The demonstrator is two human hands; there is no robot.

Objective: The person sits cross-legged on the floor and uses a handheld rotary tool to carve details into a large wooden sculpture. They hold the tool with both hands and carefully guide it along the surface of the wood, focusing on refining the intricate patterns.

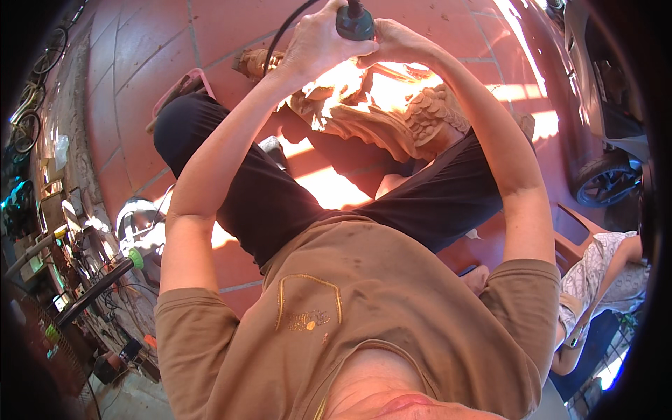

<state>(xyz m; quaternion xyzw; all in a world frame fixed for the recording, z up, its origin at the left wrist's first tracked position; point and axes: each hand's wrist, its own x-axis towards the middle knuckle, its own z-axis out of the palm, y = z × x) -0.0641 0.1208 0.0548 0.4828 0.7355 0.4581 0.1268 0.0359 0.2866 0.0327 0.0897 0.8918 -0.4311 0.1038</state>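
Both my hands are raised at the top, beyond a carved wooden figure. My left hand is closed round the left side of a dark power tool with a round body, its thumb pointing right. Against the tool's right side is my right hand, its fingers curled in and partly hidden. A black cable curves down behind my left hand. The carving lies on the floor between my bent legs, with folds and overlapping scale-like shapes at its right. Strong sunlight washes out its middle. The tool's working tip is not visible.
Red tiles cover the floor. A pinkish frame-like object lies beyond my left knee. Cluttered tools and cords line the left side. At right are a vehicle's wheel and another person on a brown plastic chair.
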